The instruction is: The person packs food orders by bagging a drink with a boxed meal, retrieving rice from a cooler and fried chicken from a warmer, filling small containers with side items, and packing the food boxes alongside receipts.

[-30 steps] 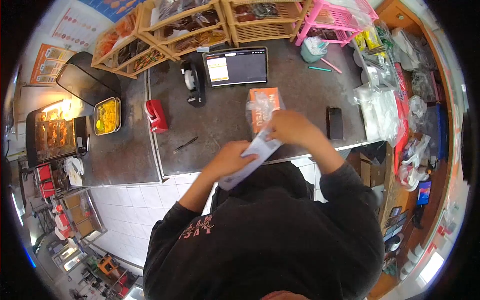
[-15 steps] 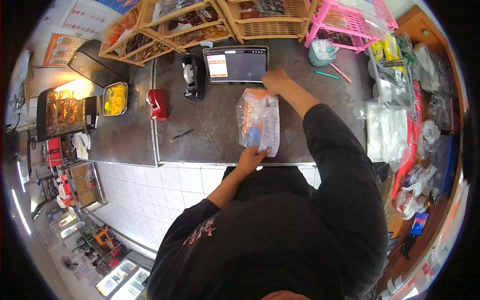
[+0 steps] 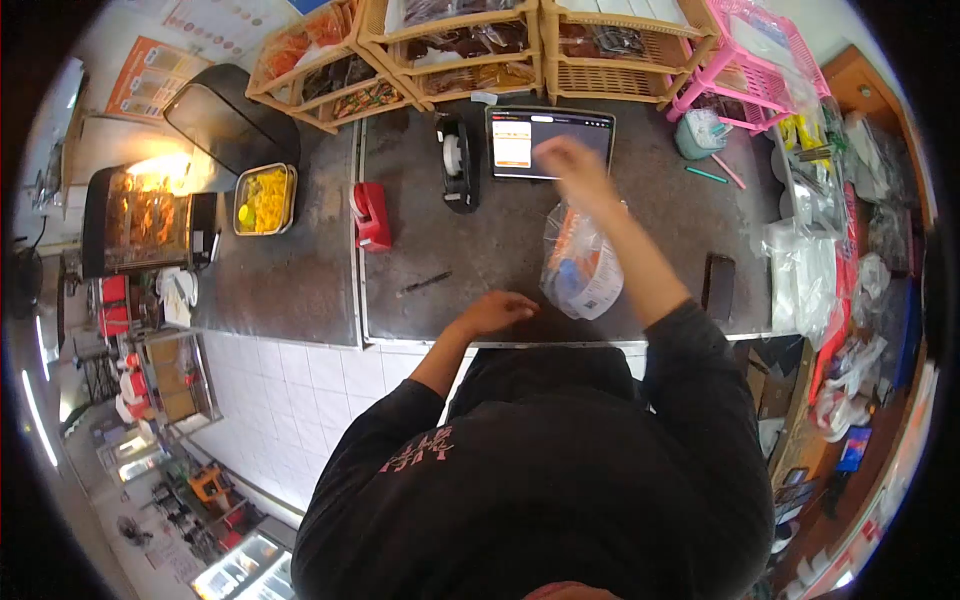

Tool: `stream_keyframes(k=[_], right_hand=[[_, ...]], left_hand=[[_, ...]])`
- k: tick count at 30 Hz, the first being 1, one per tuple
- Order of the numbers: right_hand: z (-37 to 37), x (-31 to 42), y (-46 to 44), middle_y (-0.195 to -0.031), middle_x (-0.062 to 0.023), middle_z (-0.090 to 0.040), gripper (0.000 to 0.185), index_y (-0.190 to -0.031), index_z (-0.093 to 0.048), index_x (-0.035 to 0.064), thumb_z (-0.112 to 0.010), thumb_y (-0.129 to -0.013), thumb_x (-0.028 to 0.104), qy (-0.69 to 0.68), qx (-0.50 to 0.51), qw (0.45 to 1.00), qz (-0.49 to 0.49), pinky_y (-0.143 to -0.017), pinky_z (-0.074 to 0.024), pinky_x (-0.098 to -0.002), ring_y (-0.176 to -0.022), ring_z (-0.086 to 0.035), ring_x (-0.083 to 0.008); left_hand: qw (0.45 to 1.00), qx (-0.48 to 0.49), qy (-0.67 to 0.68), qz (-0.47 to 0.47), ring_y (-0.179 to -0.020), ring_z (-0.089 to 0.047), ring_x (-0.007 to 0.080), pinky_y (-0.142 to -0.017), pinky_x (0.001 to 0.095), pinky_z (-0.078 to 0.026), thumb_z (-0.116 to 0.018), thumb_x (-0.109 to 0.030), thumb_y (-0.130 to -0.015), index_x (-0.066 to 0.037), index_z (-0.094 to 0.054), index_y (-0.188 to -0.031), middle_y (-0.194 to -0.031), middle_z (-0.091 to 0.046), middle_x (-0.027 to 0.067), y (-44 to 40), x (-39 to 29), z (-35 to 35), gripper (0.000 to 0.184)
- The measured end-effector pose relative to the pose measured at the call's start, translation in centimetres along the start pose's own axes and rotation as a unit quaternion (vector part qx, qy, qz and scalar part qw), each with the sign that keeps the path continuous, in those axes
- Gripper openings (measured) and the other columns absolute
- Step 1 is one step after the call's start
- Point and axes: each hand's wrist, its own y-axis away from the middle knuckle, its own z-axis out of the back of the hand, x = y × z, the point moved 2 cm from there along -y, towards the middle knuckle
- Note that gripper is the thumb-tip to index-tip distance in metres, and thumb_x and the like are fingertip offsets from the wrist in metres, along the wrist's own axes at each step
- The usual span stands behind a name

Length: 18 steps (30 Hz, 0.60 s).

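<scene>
My right hand [image 3: 574, 168] is over the lower part of a tablet [image 3: 508, 145] with a lit screen. It is blurred, so its finger positions are unclear. On the dark counter below that forearm lies a clear plastic bag [image 3: 562, 270] with something orange and blue in it. A white printed receipt [image 3: 602, 285] lies at the bag's right side, partly behind my forearm. My left hand [image 3: 497, 311] rests near the counter's front edge, left of the bag and apart from it. Its fingers are loosely stretched, with nothing in them.
A pen [image 3: 427, 282], a red tape dispenser [image 3: 371, 217] and a black tape dispenser [image 3: 455, 165] sit left of the bag. A dark phone-like object [image 3: 718, 287] lies to the right. Tan racks [image 3: 610, 80] line the back. A food tray [image 3: 265, 200] stands at left.
My left hand has let go of the receipt and bag and moved left of them. My right hand has shifted onto the tablet's screen area. The whole view has shifted.
</scene>
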Motion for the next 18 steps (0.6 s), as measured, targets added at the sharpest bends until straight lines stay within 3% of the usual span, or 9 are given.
stream_keyframes(k=[2, 4, 5, 7, 10, 11, 15, 16, 18], right_hand=[[-8.9, 0.2, 1.6, -0.099, -0.0106, -0.074, 0.042, -0.106, -0.074, 0.0071, -0.064, -0.093, 0.046, 0.038, 0.025, 0.997, -0.063, -0.087, -0.0519, -0.0389, -0.094, -0.069, -0.0236], [-16.2, -6.2, -0.4, -0.096, -0.0121, -0.075, 0.047, -0.098, -0.077, 0.0063, -0.064, -0.092, 0.051, 0.111, -0.010, 0.987, -0.113, -0.084, -0.0528, -0.0397, -0.091, -0.070, -0.0251], [-18.0, -6.8, -1.4, -0.096, -0.0121, -0.075, 0.047, -0.098, -0.077, 0.0063, -0.064, -0.092, 0.051, 0.115, -0.012, 0.987, -0.115, -0.084, -0.0528, -0.0397, -0.091, -0.070, -0.0251], [-20.6, -7.9, -2.8, -0.082, -0.0099, -0.072, 0.041, -0.100, -0.076, 0.0058, -0.067, -0.094, 0.046, 0.013, -0.019, 0.951, -0.309, -0.074, -0.0512, -0.0323, -0.078, -0.066, -0.0179], [-21.1, -7.0, -2.0, -0.078, -0.0083, -0.069, 0.044, -0.094, -0.077, 0.0048, -0.067, -0.094, 0.047, -0.073, -0.070, 0.953, -0.284, -0.068, -0.0495, -0.0330, -0.071, -0.063, -0.0162], [-21.5, -7.1, -1.0, -0.074, -0.0041, -0.067, 0.045, -0.086, -0.076, 0.0036, -0.068, -0.093, 0.047, -0.097, -0.110, 0.963, -0.227, -0.065, -0.0473, -0.0333, -0.067, -0.061, -0.0147], [-20.3, -1.6, 11.5, -0.069, -0.0080, -0.065, 0.042, -0.073, -0.071, 0.0055, -0.070, -0.091, 0.044, 0.110, -0.079, 0.988, -0.071, -0.064, -0.0436, -0.0340, -0.066, -0.059, -0.0180], [-20.9, -1.4, 15.3, -0.066, -0.0087, -0.060, 0.041, -0.071, -0.070, 0.0054, -0.072, -0.090, 0.042, 0.126, -0.090, 0.984, -0.089, -0.063, -0.0434, -0.0356, -0.065, -0.057, -0.0204], [-22.2, -2.5, 21.5, -0.062, -0.0086, -0.054, 0.037, -0.069, -0.070, 0.0052, -0.074, -0.088, 0.038, 0.170, -0.133, 0.972, -0.087, -0.062, -0.0433, -0.0379, -0.064, -0.054, -0.0236]], left_hand=[[0.985, -0.110, 0.131, -0.009, -0.101, -0.069, 0.0176, -0.090, 0.0320, -0.052, -0.061, -0.044, -0.098, -0.010, -0.070, -0.123, -0.113, -0.073, 0.0077, -0.2, 4.7, 3.7, 0.043], [0.937, -0.221, 0.268, 0.026, -0.103, -0.065, 0.0163, -0.091, 0.0327, -0.050, -0.055, -0.050, -0.101, -0.009, -0.066, -0.127, -0.114, -0.071, 0.0045, 0.3, 5.1, 8.4, 0.050], [0.937, -0.217, 0.271, 0.024, -0.103, -0.065, 0.0163, -0.091, 0.0327, -0.050, -0.055, -0.050, -0.101, -0.009, -0.066, -0.127, -0.114, -0.071, 0.0045, -0.2, 5.9, 10.1, 0.050], [0.906, -0.269, 0.326, 0.036, -0.111, -0.061, 0.0174, -0.091, 0.0334, -0.049, -0.047, -0.058, -0.102, -0.008, -0.061, -0.131, -0.122, -0.067, 0.0051, -1.4, 7.6, 13.5, 0.060], [0.917, -0.187, 0.352, 0.031, -0.115, -0.058, 0.0191, -0.092, 0.0349, -0.048, -0.042, -0.064, -0.101, -0.009, -0.059, -0.134, -0.129, -0.063, 0.0058, -2.9, 8.0, 15.3, 0.067], [0.918, -0.178, 0.353, 0.033, -0.115, -0.058, 0.0191, -0.092, 0.0349, -0.048, -0.042, -0.064, -0.101, -0.009, -0.059, -0.134, -0.129, -0.063, 0.0058, -2.9, 8.6, 15.4, 0.067], [0.875, -0.149, 0.461, -0.011, -0.123, -0.052, 0.0210, -0.101, 0.0407, -0.043, -0.042, -0.064, -0.100, -0.011, -0.057, -0.135, -0.138, -0.057, 0.0034, -3.2, 9.0, 15.9, 0.065], [0.870, -0.134, 0.474, -0.017, -0.128, -0.049, 0.0220, -0.106, 0.0436, -0.040, -0.042, -0.062, -0.101, -0.012, -0.056, -0.136, -0.146, -0.052, 0.0021, -3.0, 8.8, 15.9, 0.063], [0.858, -0.127, 0.498, -0.014, -0.129, -0.050, 0.0202, -0.107, 0.0441, -0.039, -0.052, -0.054, -0.099, -0.013, -0.059, -0.133, -0.143, -0.056, 0.0015, -2.8, 8.2, 16.0, 0.054]])
